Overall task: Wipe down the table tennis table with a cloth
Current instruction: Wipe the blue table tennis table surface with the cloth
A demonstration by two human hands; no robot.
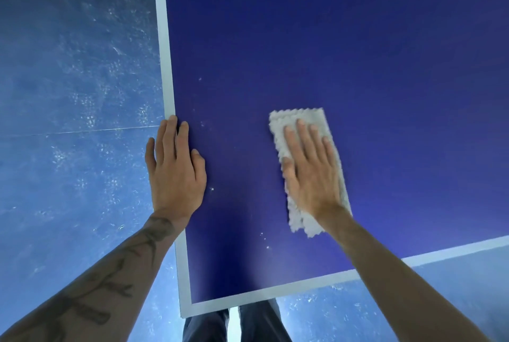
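Head view. Locate the folded white cloth [279,132] lying flat on the dark blue bench [358,52], near its front left corner. Note the right hand [311,168] pressed palm-down on the cloth, fingers straight and slightly spread, pinching nothing. Note the left hand [176,173] flat and extended at the white border line [165,52], bracing only. Treat the cloth as light, soft and limp, likely to bunch: press broadly across its middle rather than gripping a corner.
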